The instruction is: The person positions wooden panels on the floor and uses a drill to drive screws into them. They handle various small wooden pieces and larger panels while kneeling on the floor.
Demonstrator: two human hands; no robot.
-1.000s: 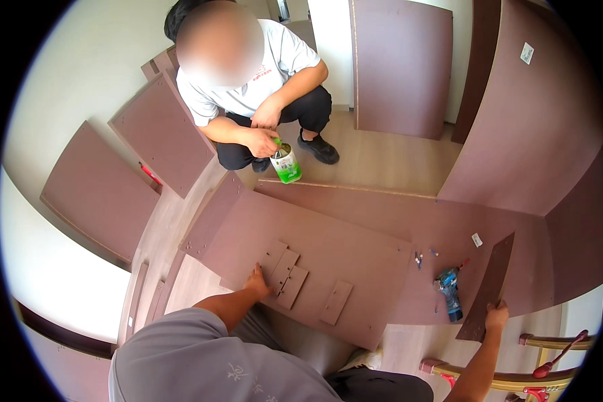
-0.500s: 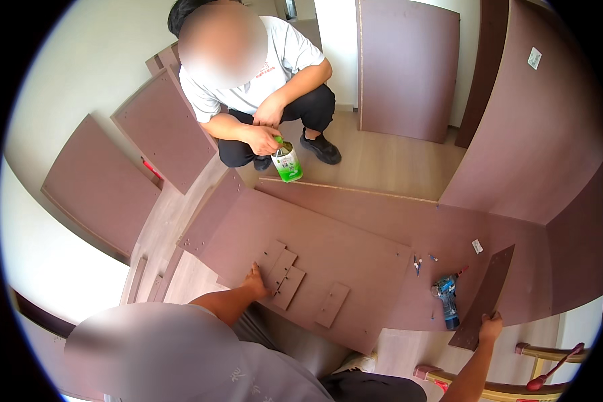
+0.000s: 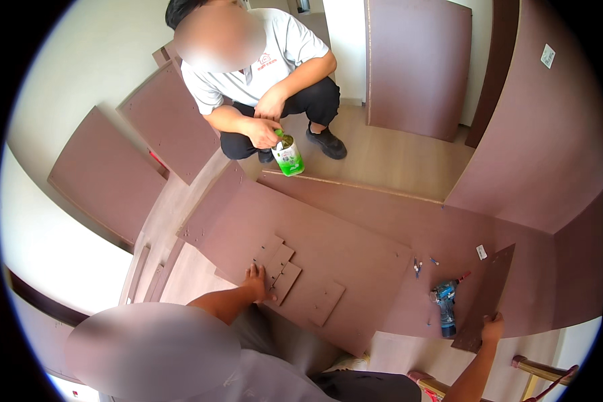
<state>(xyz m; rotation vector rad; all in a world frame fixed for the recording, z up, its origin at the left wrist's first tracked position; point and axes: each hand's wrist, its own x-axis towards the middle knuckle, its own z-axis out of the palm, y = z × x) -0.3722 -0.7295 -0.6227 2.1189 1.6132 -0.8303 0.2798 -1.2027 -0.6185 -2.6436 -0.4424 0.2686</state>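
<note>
My left hand (image 3: 254, 282) lies with its fingers spread at the near left edge of a group of small brown boards (image 3: 286, 281). Short dark pegs stick up from these boards. They rest on a large brown panel (image 3: 341, 248), and a separate small board (image 3: 327, 303) lies to their right. Over on the right, my right hand (image 3: 493, 327) grips the near end of a long narrow board (image 3: 486, 301), which slants away from me. Beside that board a blue cordless drill (image 3: 444, 308) with a red-tipped bit lies on the panel underneath.
Small loose fittings (image 3: 417, 266) lie beyond the drill. Opposite me a person (image 3: 274, 87) squats, holding a green-and-white bottle (image 3: 288, 155). Brown panels (image 3: 107, 181) lean at the left wall; a tall panel (image 3: 536, 127) stands at the right. A wooden frame (image 3: 543, 368) sits near right.
My left hand has shifted slightly onto the edge of the small boards, its fingers more spread. My right hand keeps hold of the narrow board. The whole view has shifted a little.
</note>
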